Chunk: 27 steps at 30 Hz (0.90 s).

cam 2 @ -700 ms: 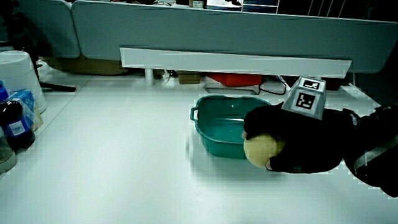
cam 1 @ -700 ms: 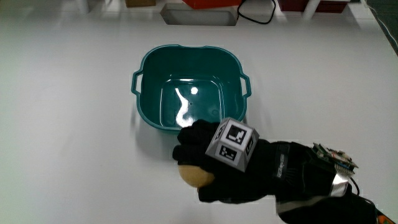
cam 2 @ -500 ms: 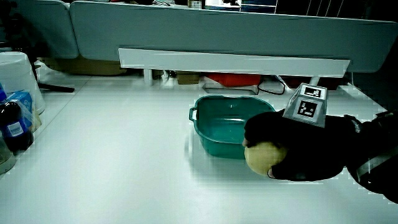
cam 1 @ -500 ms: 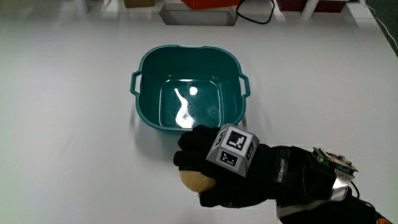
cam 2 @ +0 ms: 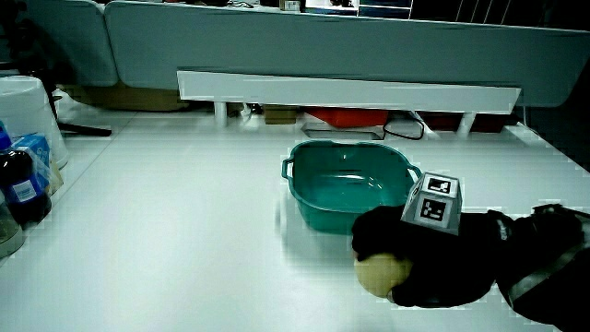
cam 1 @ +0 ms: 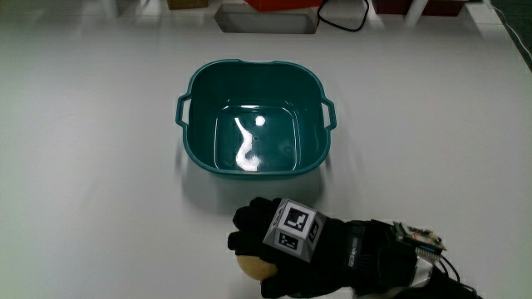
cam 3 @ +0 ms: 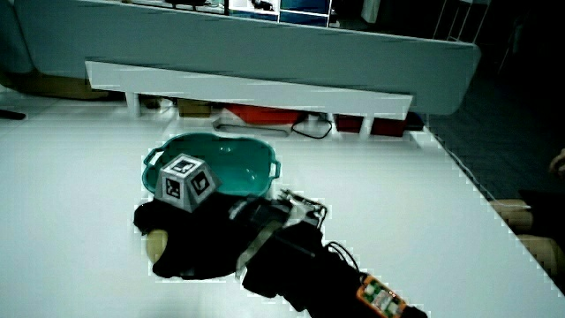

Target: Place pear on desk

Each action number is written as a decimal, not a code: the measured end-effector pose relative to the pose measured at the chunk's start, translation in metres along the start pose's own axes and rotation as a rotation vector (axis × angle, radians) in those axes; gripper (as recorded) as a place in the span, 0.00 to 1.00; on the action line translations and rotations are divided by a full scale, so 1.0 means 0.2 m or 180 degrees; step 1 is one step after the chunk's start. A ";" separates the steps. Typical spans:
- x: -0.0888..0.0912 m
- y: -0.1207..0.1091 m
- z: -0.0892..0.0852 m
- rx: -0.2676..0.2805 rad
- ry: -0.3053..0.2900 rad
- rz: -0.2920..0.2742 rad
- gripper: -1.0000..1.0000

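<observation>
We see the hand in its black glove low over the white table, and its grip is closed around the pear. The fingers curl over the upper part of the fruit, so from above only a small pale yellow part shows under them. In a side view the pear shows more fully, round and yellowish, under the hand, and it seems to touch the table or to be just above it; we cannot tell which. The patterned cube sits on the back of the hand, and the forearm leads away from the grip toward the person.

Just next to the grip, farther from the person, stands a teal basin with two small handles. It is upright, with nothing in it, and its glossy inside reflects light. The hand does not touch the basin; a narrow strip of table lies between them. In both side views the basin stands between the grip and the low partition.
</observation>
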 end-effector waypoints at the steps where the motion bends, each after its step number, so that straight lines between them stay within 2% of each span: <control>1: 0.00 0.00 -0.02 -0.0011 0.0002 -0.0015 0.50; 5: 0.02 0.02 -0.10 -0.0080 0.0148 -0.0035 0.50; 13: 0.04 0.04 -0.20 -0.0129 0.0219 -0.0112 0.50; 18: 0.03 0.04 -0.22 -0.0175 0.0169 -0.0148 0.50; 25: 0.04 0.05 -0.27 -0.0233 0.0224 -0.0147 0.50; 27: 0.04 0.04 -0.26 -0.0194 0.0190 -0.0158 0.50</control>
